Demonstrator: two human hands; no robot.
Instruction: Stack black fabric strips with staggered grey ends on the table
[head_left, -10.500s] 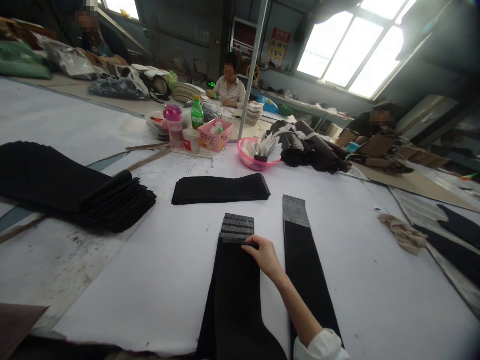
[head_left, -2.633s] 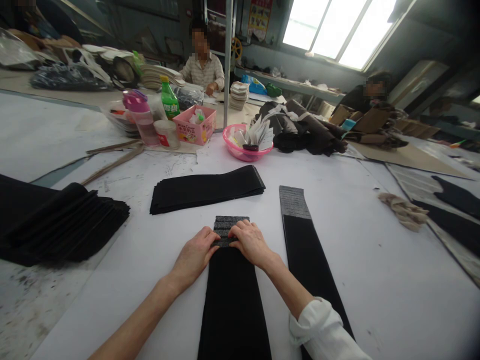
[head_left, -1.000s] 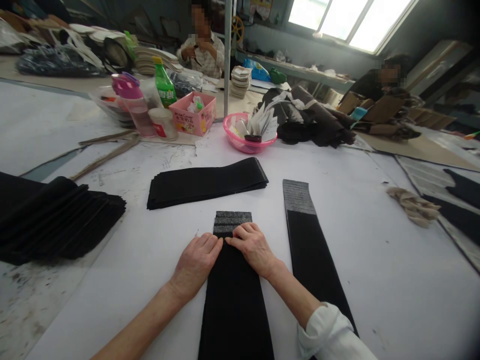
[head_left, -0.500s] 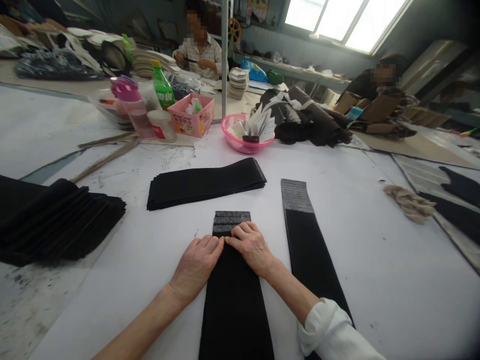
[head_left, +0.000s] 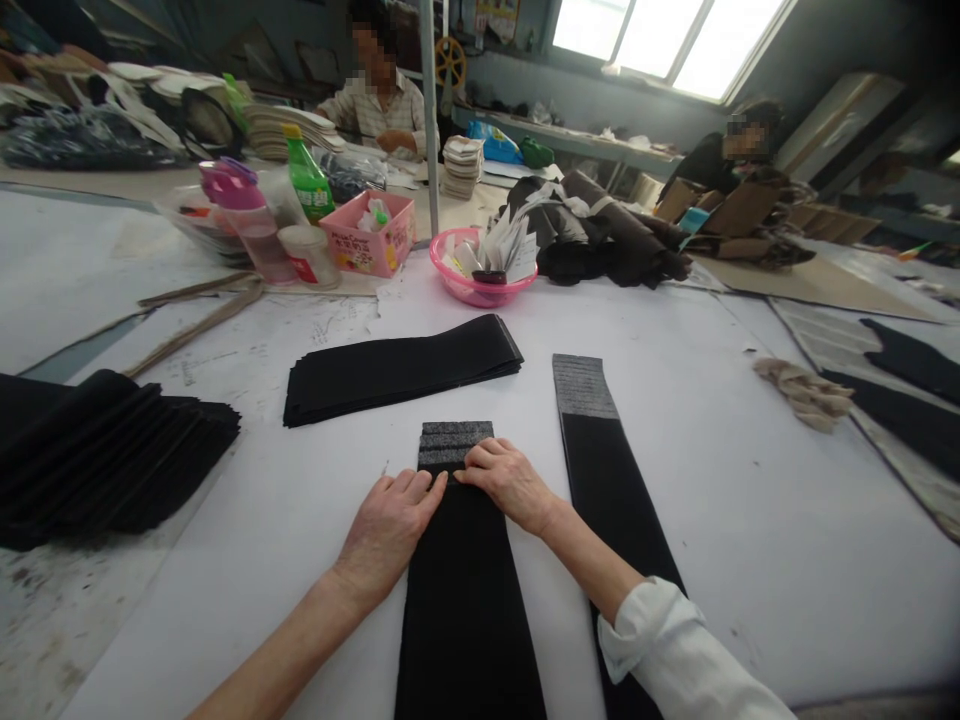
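Note:
Long black fabric strips (head_left: 469,610) lie stacked in front of me, their grey speckled far ends (head_left: 456,438) showing in stepped bands. My left hand (head_left: 394,525) is closed at the left side of the top strip's far edge, thumb and fingers pinched on it. Close beside it, my right hand (head_left: 510,485) grips the same edge from the right with bent fingers. The fingertips of both hands nearly meet. To the right lies a second stack of black strips (head_left: 619,500), with many thin grey steps at its end. My right forearm passes over its lower part.
A folded black stack (head_left: 401,368) lies beyond my hands, and a big black pile (head_left: 112,455) at left. Farther back stand a pink basin (head_left: 484,292), a pink box (head_left: 375,240) and a green bottle (head_left: 309,180). A beige cloth (head_left: 802,392) lies right. Two people sit across.
The view has shifted slightly, so the scene sits a little farther left. My fingertips have parted slightly along the strip's edge, and a little more of the black band shows beyond them.

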